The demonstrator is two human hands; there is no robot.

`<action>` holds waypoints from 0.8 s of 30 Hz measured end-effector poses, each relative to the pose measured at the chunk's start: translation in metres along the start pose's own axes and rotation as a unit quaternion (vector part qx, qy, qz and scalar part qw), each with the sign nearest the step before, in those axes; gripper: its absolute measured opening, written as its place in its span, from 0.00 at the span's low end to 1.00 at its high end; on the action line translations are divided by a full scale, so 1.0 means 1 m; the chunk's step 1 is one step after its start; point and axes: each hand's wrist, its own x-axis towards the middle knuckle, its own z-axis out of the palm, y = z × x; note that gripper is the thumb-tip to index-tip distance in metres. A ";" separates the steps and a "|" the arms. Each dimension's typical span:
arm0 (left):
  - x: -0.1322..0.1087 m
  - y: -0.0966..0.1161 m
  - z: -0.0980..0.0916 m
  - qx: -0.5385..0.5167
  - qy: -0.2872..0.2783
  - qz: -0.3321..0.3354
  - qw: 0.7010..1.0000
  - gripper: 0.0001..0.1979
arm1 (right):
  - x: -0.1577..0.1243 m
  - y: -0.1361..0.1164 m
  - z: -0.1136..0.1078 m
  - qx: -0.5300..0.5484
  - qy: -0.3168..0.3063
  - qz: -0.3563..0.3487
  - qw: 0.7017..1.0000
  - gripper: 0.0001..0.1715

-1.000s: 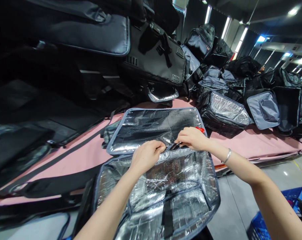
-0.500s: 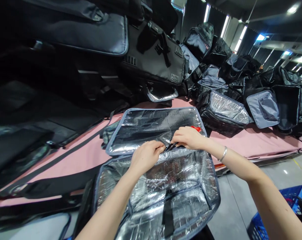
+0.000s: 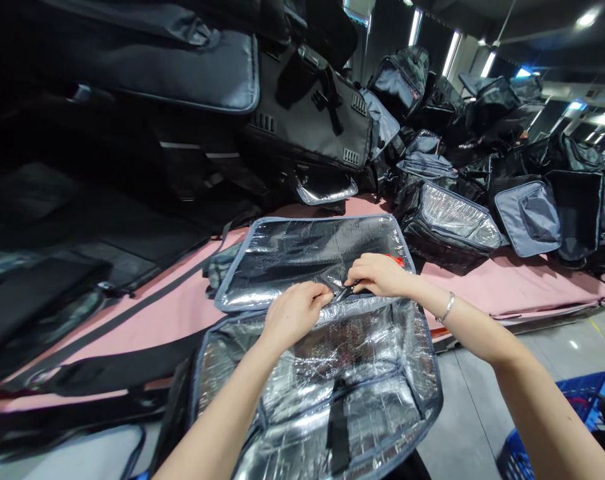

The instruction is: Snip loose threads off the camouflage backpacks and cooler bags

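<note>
An insulated bag with a wrinkled silver foil lining gapes in front of me, its foil-lined lid folded back behind the opening. Along the seam between lid and body, my left hand is closed, pinching a raised fold of the lining. Close beside it, my right hand is closed around what looks like red-handled scissors. Their dark tip points toward the fold; most of the tool is hidden by the fingers. A black strap lies inside the bag, toward its near side.
Black bags are piled high at the left and centre back. More foil-lined bags stand at the right on the pink table surface. A blue plastic crate sits on the floor at the lower right.
Both hands stay nearly in place at the seam, with only a very slight shift to the right. In the right background, a bag has appeared higher on the pile.
</note>
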 end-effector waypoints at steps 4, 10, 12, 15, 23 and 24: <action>0.001 0.002 -0.002 -0.003 -0.005 -0.015 1.000 0.15 | -0.014 -0.012 0.000 0.126 0.072 0.170 0.975 0.08; 0.001 0.003 0.000 0.009 0.006 -0.013 1.000 0.14 | -0.022 -0.026 0.011 0.076 -0.006 0.292 0.953 0.10; 0.000 0.003 0.002 0.014 0.019 -0.005 1.000 0.15 | -0.017 -0.022 0.014 0.068 -0.021 0.322 0.944 0.06; -0.003 0.002 0.005 0.018 0.045 0.008 0.999 0.16 | -0.010 -0.014 0.014 0.087 -0.040 0.334 0.938 0.07; -0.014 0.013 0.029 0.013 0.209 0.091 0.974 0.15 | -0.008 -0.010 0.011 0.120 -0.058 0.350 0.927 0.10; -0.013 0.015 0.031 0.017 0.215 0.093 0.972 0.14 | -0.008 -0.010 0.011 0.121 -0.059 0.351 0.927 0.10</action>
